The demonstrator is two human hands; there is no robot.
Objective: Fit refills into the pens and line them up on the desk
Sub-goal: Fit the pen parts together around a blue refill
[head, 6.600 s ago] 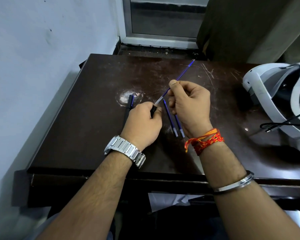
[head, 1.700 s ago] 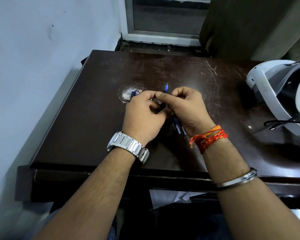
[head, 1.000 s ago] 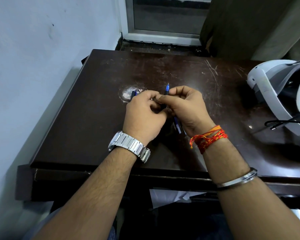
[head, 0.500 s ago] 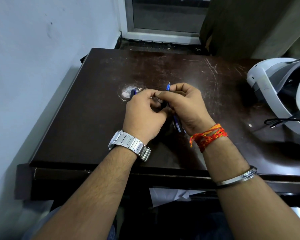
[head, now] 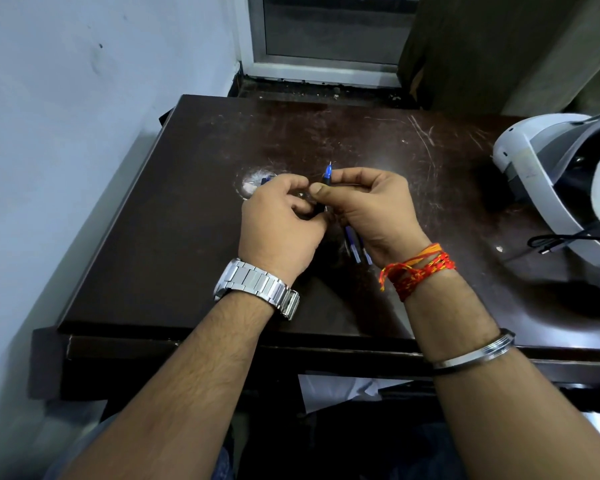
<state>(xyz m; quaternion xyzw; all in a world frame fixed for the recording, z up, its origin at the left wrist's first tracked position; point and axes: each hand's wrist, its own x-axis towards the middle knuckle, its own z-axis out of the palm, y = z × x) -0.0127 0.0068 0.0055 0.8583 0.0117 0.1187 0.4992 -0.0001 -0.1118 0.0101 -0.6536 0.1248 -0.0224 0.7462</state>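
Both hands meet above the middle of the dark desk (head: 174,237). My left hand (head: 279,226) and my right hand (head: 368,209) pinch one black pen (head: 321,199), whose blue tip (head: 327,170) sticks up past my right thumb and forefinger. The pen's barrel is mostly hidden between the fingers. Two loose blue refills (head: 355,249) lie on the desk under my right palm, only their near ends showing. Another pen (head: 265,180) lies behind my left hand, with just its blue end visible.
A white headset (head: 561,188) with a black cable (head: 555,240) rests at the right side of the desk. A pale wall runs along the left. A window frame (head: 319,67) stands behind the desk's far edge.
The long refill once sticking out of the barrel is now inside the pen, only its tip showing. Over the last second my hands have stayed together on the pen, barely shifting.
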